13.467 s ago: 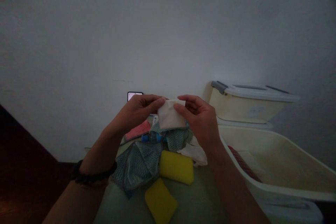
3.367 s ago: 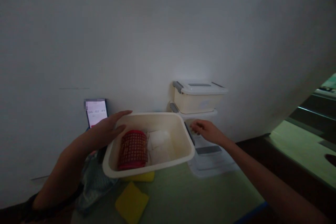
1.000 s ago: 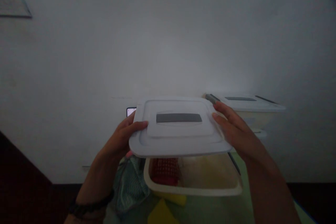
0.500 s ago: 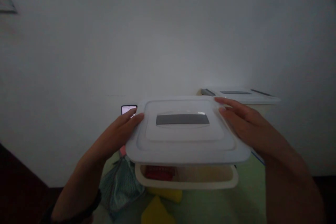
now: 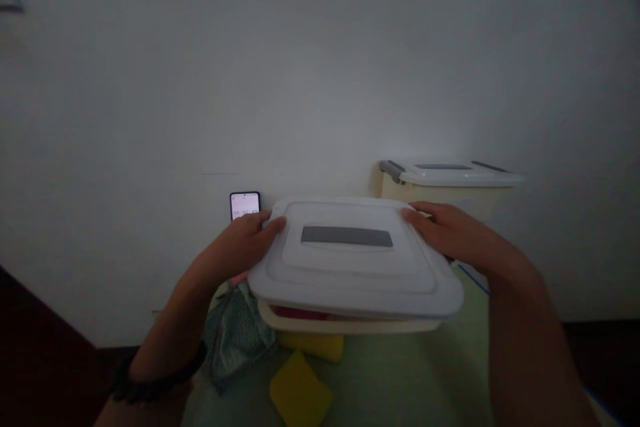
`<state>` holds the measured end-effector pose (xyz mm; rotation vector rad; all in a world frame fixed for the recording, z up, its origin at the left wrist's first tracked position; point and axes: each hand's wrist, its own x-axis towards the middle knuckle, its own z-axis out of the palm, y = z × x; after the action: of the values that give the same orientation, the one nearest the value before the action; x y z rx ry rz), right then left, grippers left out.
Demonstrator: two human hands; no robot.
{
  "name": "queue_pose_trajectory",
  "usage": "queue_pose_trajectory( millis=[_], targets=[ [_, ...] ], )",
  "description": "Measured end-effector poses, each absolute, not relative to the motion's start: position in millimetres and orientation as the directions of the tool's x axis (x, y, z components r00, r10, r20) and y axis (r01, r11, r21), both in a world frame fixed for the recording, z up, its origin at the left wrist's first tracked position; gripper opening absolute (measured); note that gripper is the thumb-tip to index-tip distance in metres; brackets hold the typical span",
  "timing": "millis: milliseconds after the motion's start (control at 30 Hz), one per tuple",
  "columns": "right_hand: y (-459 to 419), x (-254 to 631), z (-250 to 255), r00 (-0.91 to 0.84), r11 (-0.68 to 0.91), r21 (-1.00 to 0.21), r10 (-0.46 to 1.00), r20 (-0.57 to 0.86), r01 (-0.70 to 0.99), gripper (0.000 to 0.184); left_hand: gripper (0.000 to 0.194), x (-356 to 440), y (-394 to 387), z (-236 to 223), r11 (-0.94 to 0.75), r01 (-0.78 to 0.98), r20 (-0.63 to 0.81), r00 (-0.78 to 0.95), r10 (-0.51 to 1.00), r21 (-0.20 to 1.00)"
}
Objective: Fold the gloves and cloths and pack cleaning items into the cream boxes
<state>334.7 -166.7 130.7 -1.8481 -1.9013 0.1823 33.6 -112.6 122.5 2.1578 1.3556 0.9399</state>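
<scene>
Your left hand (image 5: 240, 243) grips the white storage box lid (image 5: 350, 283) at its left edge, thumb laid over the top face. Your right hand (image 5: 445, 227) grips the same lid near its far right corner, thumb likewise on top; the fingers beneath the edge are partly hidden. The lid lies at the centre of the frame, top side up, with its grey handle (image 5: 347, 235) running left to right.

The cream storage bin (image 5: 360, 325) is directly below the lid. Along the near side a narrow gap separates lid and rim, and a strip of red fabric (image 5: 300, 313) shows through it. You cannot tell whether the far edges touch.

At lower centre, one yellow sponge (image 5: 315, 347) sits just in front of the bin; a second yellow sponge (image 5: 300, 390) lies nearer to you on the green tabletop (image 5: 390, 380). A crumpled teal mesh cloth (image 5: 240, 333) lies left of the bin. Left of centre, a phone (image 5: 245, 203) stands upright near the wall (image 5: 320, 80), its lower part behind your left hand. Right of centre, a lidded storage box (image 5: 440, 197) stands by the wall, its lid fitted.
</scene>
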Motion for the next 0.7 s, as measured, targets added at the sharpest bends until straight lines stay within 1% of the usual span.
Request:
queue_pose_trajectory(
  millis=[100, 200, 300, 367, 400, 433, 500, 567, 700],
  targets=[
    [-158, 338, 122, -0.017, 0.093, -0.427, 0.984, 0.178, 0.900, 0.039, 0.045, 33, -107, 120, -0.400, 0.675, 0.263, 0.302, 0.916, 0.619],
    [-151, 339, 114, -0.019, 0.107, -0.525, 0.985, 0.170, 0.844, 0.040, 0.048, 28, -104, 120, -0.387, 0.637, 0.304, 0.242, 0.922, 0.667],
    [-149, 338, 113, -0.021, 0.166, -0.610, 0.971, 0.238, 0.775, 0.043, 0.053, 22, -103, 121, -0.425, 0.486, 0.359, 0.227, 0.905, 0.764],
    [-150, 337, 115, -0.029, 0.185, -0.640, 0.969, 0.246, 0.746, 0.043, 0.058, 18, -101, 121, -0.450, 0.356, 0.380, 0.252, 0.890, 0.819],
    [-150, 337, 116, -0.029, 0.179, -0.650, 0.972, 0.234, 0.738, 0.042, 0.063, 17, -99, 119, -0.468, 0.321, 0.393, 0.272, 0.878, 0.824],
    [-151, 337, 118, -0.025, 0.164, -0.657, 0.976, 0.216, 0.736, 0.041, 0.069, 17, -97, 117, -0.493, 0.318, 0.408, 0.298, 0.863, 0.810],
    [-151, 338, 119, -0.019, 0.128, -0.657, 0.985, 0.171, 0.743, 0.040, 0.078, 17, -91, 111, -0.562, 0.373, 0.445, 0.357, 0.821, 0.738],
    [-150, 340, 119, -0.026, 0.110, -0.646, 0.990, 0.139, 0.755, 0.039, 0.079, 20, -85, 103, -0.612, 0.412, 0.475, 0.392, 0.788, 0.676],
    [-147, 346, 115, -0.036, 0.103, -0.654, 0.993, 0.114, 0.750, 0.036, 0.075, 31, -75, 87, -0.639, 0.401, 0.510, 0.389, 0.767, 0.656]
  ],
)
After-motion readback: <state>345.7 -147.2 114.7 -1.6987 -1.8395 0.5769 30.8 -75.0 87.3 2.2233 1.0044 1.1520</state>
